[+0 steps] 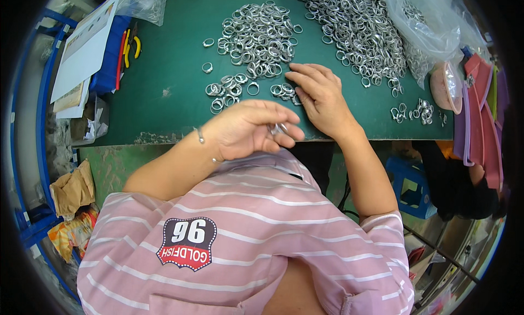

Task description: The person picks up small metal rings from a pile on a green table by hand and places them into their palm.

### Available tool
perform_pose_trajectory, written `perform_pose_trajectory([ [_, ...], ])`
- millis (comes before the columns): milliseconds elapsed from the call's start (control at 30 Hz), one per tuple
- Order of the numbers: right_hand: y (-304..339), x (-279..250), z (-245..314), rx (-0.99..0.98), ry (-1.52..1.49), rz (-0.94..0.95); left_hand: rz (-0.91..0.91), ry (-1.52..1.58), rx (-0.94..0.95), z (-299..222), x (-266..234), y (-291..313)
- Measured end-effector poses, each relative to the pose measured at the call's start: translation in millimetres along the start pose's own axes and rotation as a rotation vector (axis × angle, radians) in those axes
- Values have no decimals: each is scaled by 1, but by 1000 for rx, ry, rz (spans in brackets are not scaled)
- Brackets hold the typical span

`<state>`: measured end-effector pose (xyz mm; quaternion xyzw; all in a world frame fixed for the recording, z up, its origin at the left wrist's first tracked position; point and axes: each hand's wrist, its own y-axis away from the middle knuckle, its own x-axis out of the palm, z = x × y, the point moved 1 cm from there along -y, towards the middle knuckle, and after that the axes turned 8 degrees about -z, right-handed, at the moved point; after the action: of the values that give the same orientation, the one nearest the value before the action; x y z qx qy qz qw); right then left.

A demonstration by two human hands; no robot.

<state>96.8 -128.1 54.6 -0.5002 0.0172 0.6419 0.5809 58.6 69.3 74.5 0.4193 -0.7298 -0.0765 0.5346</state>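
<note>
My left hand [254, 126] is turned partly palm-up near the table's front edge, its fingers curled around a few silver rings [277, 129]. My right hand [322, 99] reaches over the green table with fingers stretched out, and its fingertips are beside a small cluster of silver rings [281, 91]. The thumb hides part of that cluster. A single ring [252, 88] lies left of it, followed by another loose group of rings [224, 90]. Beyond my hands is a larger heap of silver rings [259, 39].
A huge ring pile [360, 28] spreads at the back right beside clear plastic bags [428, 20]. Several rings [423, 112] lie near the right front edge. Yellow-handled pliers [131, 47] and a blue bin [111, 58] with papers stand at left. A blue stool [409, 192] is below the table.
</note>
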Motion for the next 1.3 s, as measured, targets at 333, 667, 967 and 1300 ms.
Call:
perform_pose_trajectory([
  [333,9,-15,0,128,-139,19,86,-28,-278,66,0,-3],
  [667,8,-4,8,116,-20,36,-86,391,-252,95,-36,-53],
  [967,4,6,12,101,9,32,-34,511,-183,98,-42,-55],
  [1300,26,5,70,-50,-271,338,205,716,-153,93,-38,-31],
])
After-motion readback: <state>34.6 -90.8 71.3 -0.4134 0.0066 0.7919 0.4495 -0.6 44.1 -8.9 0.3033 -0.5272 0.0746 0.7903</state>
